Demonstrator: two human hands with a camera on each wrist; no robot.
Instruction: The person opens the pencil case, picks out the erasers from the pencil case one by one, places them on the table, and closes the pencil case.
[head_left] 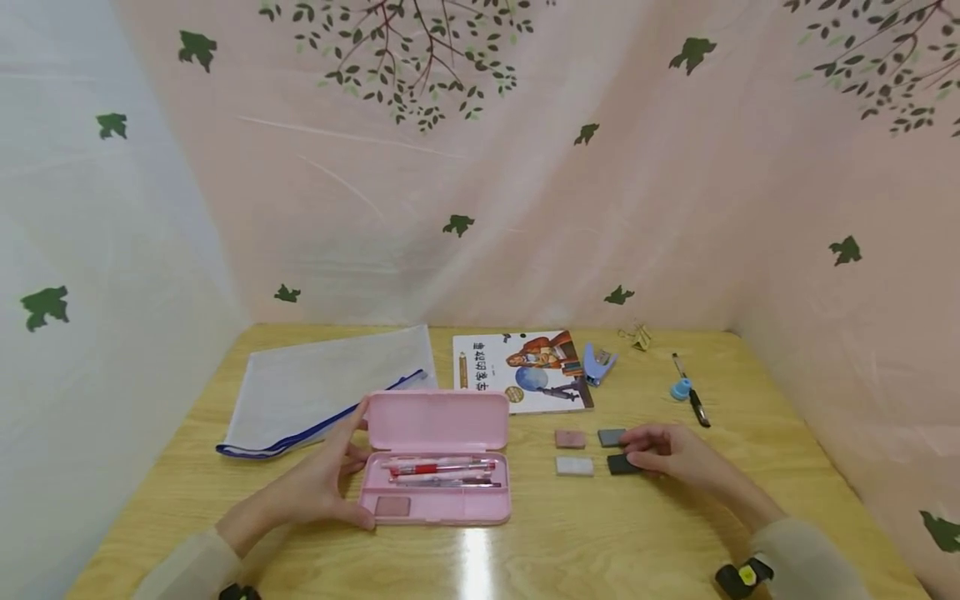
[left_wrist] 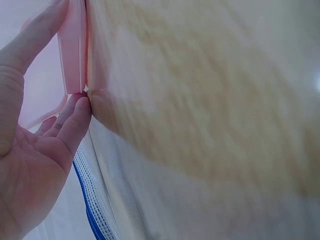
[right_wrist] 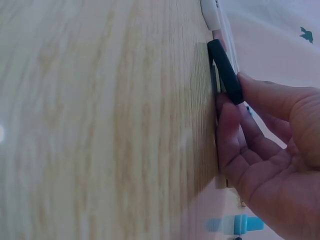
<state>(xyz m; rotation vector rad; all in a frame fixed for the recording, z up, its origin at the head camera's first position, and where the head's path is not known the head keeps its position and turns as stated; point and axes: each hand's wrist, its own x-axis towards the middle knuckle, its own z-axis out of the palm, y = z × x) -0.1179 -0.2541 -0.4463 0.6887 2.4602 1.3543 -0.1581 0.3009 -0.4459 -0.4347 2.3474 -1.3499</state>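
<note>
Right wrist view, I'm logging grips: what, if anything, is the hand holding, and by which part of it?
The right hand pinches the black block at the end nearer the palm.

A picture book lies on the yellow wood table; left of the book is a big white bag with a blue edge; just right of the book sits a light blue tool, and a bit farther right is a gold clip; well to the book's right lies a black pen – a little blue thing is right beside it; behind the book hangs a pale pink cloth with green birds and leafy branches.
</note>
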